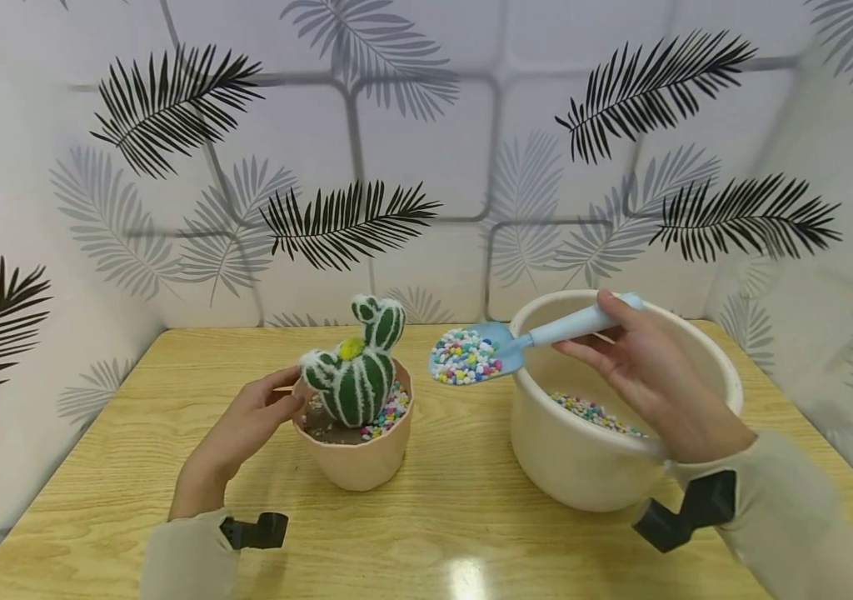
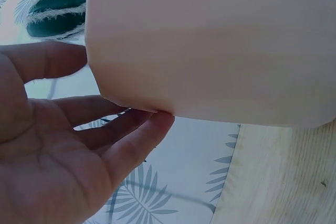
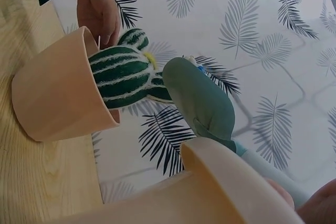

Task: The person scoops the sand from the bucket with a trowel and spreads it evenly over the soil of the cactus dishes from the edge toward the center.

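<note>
My left hand point(image 1: 252, 417) holds the rim of a pale pink flowerpot point(image 1: 365, 462), fingers against its outer wall point(image 2: 210, 66). Upright in the pot stands a green and white fuzzy toy cactus point(image 1: 359, 390) with a yellow flower. Brown soil point(image 1: 325, 429) shows at the pot's left, coloured pebbles point(image 1: 394, 410) at its right. My right hand point(image 1: 655, 375) grips the pale handle of a blue hand shovel point(image 1: 509, 346), its blade pointing left, loaded with coloured pebbles point(image 1: 464, 357). That blade hangs between the pot and a cream bucket point(image 1: 584, 479); the right wrist view shows its underside point(image 3: 199, 95).
More coloured pebbles point(image 1: 595, 414) lie on the bucket's floor. Pot and bucket stand apart on a wood-grain table point(image 1: 441, 500). Behind and at both sides are walls point(image 1: 426, 150) with a leaf pattern. The bucket's high rim point(image 1: 730, 383) passes under my right wrist.
</note>
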Available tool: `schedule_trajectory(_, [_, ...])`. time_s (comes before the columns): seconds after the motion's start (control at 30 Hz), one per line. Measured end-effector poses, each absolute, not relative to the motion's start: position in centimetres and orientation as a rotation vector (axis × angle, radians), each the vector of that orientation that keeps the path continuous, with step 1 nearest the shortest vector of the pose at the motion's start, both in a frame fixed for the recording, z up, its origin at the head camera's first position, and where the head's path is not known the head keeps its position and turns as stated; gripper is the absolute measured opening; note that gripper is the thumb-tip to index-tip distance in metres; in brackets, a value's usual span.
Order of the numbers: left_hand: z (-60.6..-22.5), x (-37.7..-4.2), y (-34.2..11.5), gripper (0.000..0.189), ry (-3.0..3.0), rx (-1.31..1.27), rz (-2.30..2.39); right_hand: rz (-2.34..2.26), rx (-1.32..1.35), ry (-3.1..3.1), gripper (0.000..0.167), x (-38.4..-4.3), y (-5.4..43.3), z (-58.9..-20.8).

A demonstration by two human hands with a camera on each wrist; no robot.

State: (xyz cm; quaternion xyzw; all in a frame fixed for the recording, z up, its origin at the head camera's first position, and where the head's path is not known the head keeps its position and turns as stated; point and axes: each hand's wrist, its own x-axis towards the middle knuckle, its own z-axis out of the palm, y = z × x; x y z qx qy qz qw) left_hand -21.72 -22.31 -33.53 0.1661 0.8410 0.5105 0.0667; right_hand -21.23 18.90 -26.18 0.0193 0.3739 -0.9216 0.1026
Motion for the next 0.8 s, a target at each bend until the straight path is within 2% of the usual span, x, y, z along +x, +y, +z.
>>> schedule_trajectory(0.13, [-33.3,-21.6,-22.4,0.058,2.551,0.496,1.477,-2.725,0.055,1.090,0.011,-21.0,18.5,-26.1])
schedule_trajectory(0.4, [-33.3,-21.8,-22.7,0.082,2.476,0.528,1.440,-2.726,0.055,1.082,0.013,-20.8,17.7,-25.9])
schedule_trajectory(0.8, [-33.4,-21.7,-22.6,0.095,2.485,0.645,1.391,-2.715,0.096,1.171,0.011,-20.3,15.2,-25.6])
